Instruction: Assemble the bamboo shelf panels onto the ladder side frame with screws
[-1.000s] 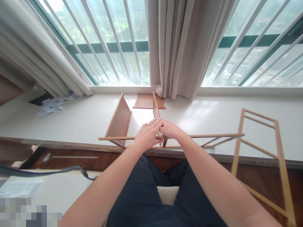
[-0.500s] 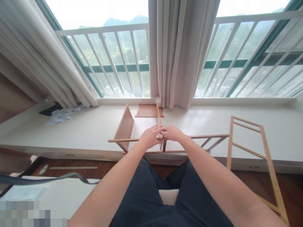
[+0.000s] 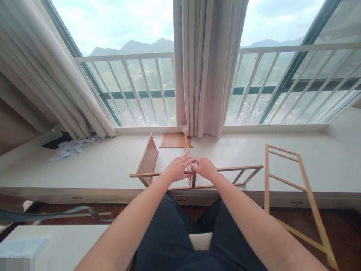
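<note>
A brown wooden frame (image 3: 239, 168) with a long rail and crossbars rests on its side along the front of the white window ledge. My left hand (image 3: 177, 168) grips it around the joint near its middle, fingers stretched across the top and thumb underneath. Right beside it, my right hand (image 3: 205, 168) is closed in a pinch at the same joint; whatever lies between its fingertips is too small to make out. An upright wooden panel (image 3: 149, 160) stands at the frame's left end. A thin wooden slat (image 3: 187, 145) runs back from the joint, beyond my fingers.
Another wooden panel (image 3: 173, 140) lies at the back of the white ledge (image 3: 225, 150). A lighter wooden ladder-like frame (image 3: 311, 197) leans on the ledge at right. Scraps of paper (image 3: 66, 149) lie at left. Curtains (image 3: 207, 75) hang before the railed window. A white table (image 3: 70, 241) stands lower left.
The view has tilted upward, showing more sky and hills. Both hands stay at the joint, while the right fingers have curled into a rounder pinch.
</note>
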Motion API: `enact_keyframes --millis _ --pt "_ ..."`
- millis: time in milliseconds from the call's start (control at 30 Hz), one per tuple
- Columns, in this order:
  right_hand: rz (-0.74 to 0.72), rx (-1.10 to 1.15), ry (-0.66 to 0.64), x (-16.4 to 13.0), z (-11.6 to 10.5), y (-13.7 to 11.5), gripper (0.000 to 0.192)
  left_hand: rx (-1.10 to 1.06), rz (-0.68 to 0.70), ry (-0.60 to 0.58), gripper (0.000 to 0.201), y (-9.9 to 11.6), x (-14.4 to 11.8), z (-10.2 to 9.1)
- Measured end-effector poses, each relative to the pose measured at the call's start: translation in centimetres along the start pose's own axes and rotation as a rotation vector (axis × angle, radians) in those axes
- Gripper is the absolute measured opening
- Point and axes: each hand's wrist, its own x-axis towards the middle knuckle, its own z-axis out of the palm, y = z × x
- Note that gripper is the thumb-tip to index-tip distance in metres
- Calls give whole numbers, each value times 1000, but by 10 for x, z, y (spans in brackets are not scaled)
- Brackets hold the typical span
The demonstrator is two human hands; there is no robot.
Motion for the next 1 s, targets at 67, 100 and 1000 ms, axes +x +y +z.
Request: enact_keyframes --millis 67,100,1000 --pt "-10 97 43 1 2 5 29 -14 9 5 79 1 -1 0" --pt "-26 171 72 3 3 8 30 -20 13 10 82 2 -2 0" --pt "142 172 257 -96 54 -4 41 19 52 -26 76 -1 -5 1"
